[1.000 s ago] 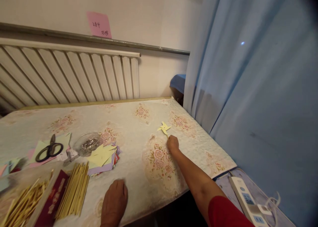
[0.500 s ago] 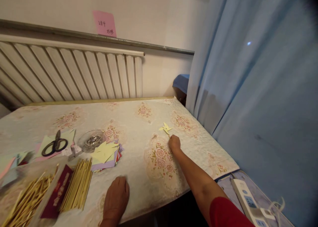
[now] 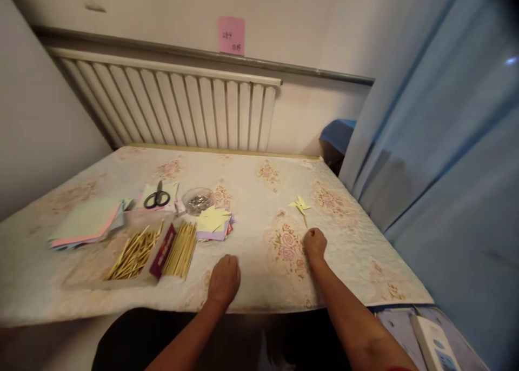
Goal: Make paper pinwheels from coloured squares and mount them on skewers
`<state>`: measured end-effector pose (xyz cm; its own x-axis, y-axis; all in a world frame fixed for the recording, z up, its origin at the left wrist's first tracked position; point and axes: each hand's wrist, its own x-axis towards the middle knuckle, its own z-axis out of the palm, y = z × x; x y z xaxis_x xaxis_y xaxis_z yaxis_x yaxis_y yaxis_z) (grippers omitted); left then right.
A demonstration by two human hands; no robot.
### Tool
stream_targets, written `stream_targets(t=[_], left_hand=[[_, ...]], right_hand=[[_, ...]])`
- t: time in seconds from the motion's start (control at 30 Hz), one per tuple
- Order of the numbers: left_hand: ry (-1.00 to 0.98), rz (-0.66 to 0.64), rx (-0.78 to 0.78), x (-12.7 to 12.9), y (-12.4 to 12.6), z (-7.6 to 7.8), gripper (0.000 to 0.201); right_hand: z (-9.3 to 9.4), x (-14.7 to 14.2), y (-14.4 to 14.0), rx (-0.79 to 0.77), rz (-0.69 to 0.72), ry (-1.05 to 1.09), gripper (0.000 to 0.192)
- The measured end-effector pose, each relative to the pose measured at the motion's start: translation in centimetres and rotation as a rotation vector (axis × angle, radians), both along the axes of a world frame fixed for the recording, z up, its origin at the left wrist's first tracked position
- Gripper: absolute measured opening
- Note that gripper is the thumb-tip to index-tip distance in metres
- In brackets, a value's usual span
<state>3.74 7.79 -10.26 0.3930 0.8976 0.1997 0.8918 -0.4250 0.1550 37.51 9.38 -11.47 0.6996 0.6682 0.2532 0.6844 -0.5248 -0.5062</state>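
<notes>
My right hand point(image 3: 315, 244) is closed on the thin stick of a pale yellow paper pinwheel point(image 3: 300, 205), on the right half of the table. The pinwheel head points away from me, and a short length of stick shows between it and my fingers. Near the table's front edge rests my left hand point(image 3: 225, 278), fingers curled in, with nothing visible in it. Beyond it lies a stack of cut paper squares point(image 3: 211, 233), yellow and purple on top. Left of that hand is a row of wooden sticks point(image 3: 181, 250).
A clear plastic box point(image 3: 89, 271) holds more sticks. Behind it are black-handled scissors point(image 3: 157, 199) on paper, and a clear bowl point(image 3: 198, 200) of small metal pieces. Coloured sheets point(image 3: 87, 222) lie at left. A blue curtain point(image 3: 430, 144) hangs along the right; a power strip point(image 3: 433, 341) sits below.
The view has swung left and drawn back, bringing more of the table's left side in. More stick shows between my right hand and the pinwheel head. My left hand stays curled near the front edge.
</notes>
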Motion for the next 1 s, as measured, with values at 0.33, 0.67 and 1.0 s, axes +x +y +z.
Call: stream_targets(t=[0.33,0.67,1.0], left_hand=[[-0.058,0.017,0.000,-0.4,-0.7,-0.2,0.019],[-0.182,-0.074,-0.153,-3.0,-0.6,-0.9,0.017],[-0.214,0.001,-0.164,-8.8,-1.1,-0.1,0.020]], right_hand=[[-0.9,-9.3,-6.0,0.183,0.154,0.002,0.025],[-2.4,-14.1,-8.1,0.213,0.323,-0.116,0.025],[-2.7,-14.3,-8.1,0.170,0.329,-0.170,0.024]])
